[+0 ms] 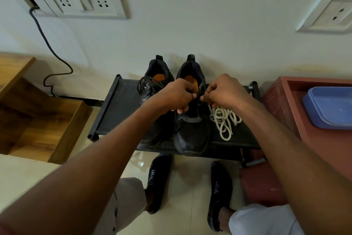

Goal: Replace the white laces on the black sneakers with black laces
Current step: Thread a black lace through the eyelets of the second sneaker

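here two black sneakers sit side by side on a low black rack (112,112): the left sneaker (152,90) already carries a black lace, while the right sneaker (192,130) is worked by both hands. left hand (176,94) and right hand (222,91) each pinch near its eyelets. one heap of white laces (225,120) lies just right.

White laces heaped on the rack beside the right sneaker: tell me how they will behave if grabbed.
The white laces lie in loose, tangled loops, so they will probably hang floppy and snag on each other. They look like thick woven cord, likely light and easy to grip. One end lies near the rack edge and could trail off.
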A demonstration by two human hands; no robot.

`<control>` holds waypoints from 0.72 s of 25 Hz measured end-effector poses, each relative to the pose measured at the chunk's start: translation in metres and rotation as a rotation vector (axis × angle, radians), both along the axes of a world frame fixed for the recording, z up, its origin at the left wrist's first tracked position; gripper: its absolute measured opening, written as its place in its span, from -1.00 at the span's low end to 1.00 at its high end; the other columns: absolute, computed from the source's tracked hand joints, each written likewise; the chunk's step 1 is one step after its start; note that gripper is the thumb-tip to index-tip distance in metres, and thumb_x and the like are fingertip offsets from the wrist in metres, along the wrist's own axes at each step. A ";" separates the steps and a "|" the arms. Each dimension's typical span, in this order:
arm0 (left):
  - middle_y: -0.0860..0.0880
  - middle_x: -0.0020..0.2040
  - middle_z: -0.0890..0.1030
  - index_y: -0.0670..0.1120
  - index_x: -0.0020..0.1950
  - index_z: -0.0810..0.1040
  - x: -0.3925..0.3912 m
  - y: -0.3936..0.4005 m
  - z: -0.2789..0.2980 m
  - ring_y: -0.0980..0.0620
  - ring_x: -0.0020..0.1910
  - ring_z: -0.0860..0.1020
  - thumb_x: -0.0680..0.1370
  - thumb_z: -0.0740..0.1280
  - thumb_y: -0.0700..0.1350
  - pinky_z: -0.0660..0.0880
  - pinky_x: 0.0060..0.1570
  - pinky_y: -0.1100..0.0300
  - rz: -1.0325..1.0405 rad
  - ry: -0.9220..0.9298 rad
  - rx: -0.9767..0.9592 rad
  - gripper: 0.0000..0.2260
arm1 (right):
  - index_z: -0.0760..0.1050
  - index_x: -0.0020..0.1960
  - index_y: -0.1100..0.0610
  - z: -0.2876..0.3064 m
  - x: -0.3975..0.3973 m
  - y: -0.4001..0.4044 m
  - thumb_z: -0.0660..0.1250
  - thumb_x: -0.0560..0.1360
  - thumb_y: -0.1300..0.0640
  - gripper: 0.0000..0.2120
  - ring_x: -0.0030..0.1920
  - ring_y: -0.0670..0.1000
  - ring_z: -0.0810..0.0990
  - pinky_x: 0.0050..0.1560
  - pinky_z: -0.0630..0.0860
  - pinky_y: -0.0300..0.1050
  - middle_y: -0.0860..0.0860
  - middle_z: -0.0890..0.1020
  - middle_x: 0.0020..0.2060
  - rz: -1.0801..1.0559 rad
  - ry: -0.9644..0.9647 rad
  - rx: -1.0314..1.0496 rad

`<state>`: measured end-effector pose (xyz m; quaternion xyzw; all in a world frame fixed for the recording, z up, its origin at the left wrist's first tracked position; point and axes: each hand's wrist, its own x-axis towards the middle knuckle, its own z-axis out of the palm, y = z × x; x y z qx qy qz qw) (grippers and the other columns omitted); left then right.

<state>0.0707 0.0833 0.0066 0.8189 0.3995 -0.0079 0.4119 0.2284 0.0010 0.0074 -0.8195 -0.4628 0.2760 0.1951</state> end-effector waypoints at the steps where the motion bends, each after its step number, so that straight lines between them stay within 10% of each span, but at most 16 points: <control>1: -0.04 -0.43 0.60 0.00 0.02 0.64 0.000 0.000 0.001 0.08 -0.56 0.50 0.71 0.26 -0.13 0.39 -0.54 0.27 -0.007 -0.001 0.001 -0.82 | 0.68 -0.21 0.05 0.000 -0.001 0.000 0.58 0.48 0.05 -0.85 -0.24 0.02 0.74 -0.13 0.68 0.03 0.01 0.71 -0.34 -0.012 0.009 0.001; 8: -0.07 -0.36 0.65 -0.04 0.10 0.65 -0.001 0.000 0.000 0.02 -0.46 0.60 0.72 0.26 -0.08 0.49 -0.46 0.26 -0.043 -0.022 0.016 -0.83 | 0.70 -0.17 0.12 0.005 -0.002 -0.001 0.55 0.47 0.11 -0.90 -0.19 0.10 0.75 -0.21 0.62 -0.04 0.09 0.73 -0.31 -0.065 0.097 -0.021; 12: -0.01 -0.07 0.65 0.04 0.17 0.66 -0.001 0.006 0.002 0.01 -0.10 0.61 0.68 0.31 0.03 0.60 -0.06 0.02 0.054 -0.069 0.442 -0.83 | 0.67 -0.10 0.24 0.019 -0.003 -0.003 0.46 0.52 0.08 -0.80 -0.23 0.07 0.70 -0.13 0.63 -0.04 0.17 0.74 -0.17 -0.132 0.063 0.245; 16: -0.01 -0.06 0.63 -0.03 0.12 0.66 0.001 0.009 0.011 0.03 -0.10 0.59 0.69 0.28 -0.02 0.55 -0.10 0.07 0.201 -0.231 0.485 -0.82 | 0.44 -0.01 0.16 0.068 -0.009 -0.005 0.21 0.67 0.20 -0.91 -0.24 0.05 0.68 -0.08 0.67 0.04 0.05 0.68 -0.26 -0.319 0.854 0.974; 18: 0.02 -0.12 0.66 -0.04 0.10 0.66 0.000 0.010 0.012 0.05 -0.15 0.61 0.69 0.28 -0.05 0.52 -0.19 0.16 0.226 -0.224 0.444 -0.83 | 0.44 0.08 0.11 0.069 -0.009 -0.009 0.22 0.71 0.13 -0.93 -0.34 -0.02 0.53 -0.23 0.61 -0.04 -0.02 0.54 -0.29 -0.300 0.799 0.885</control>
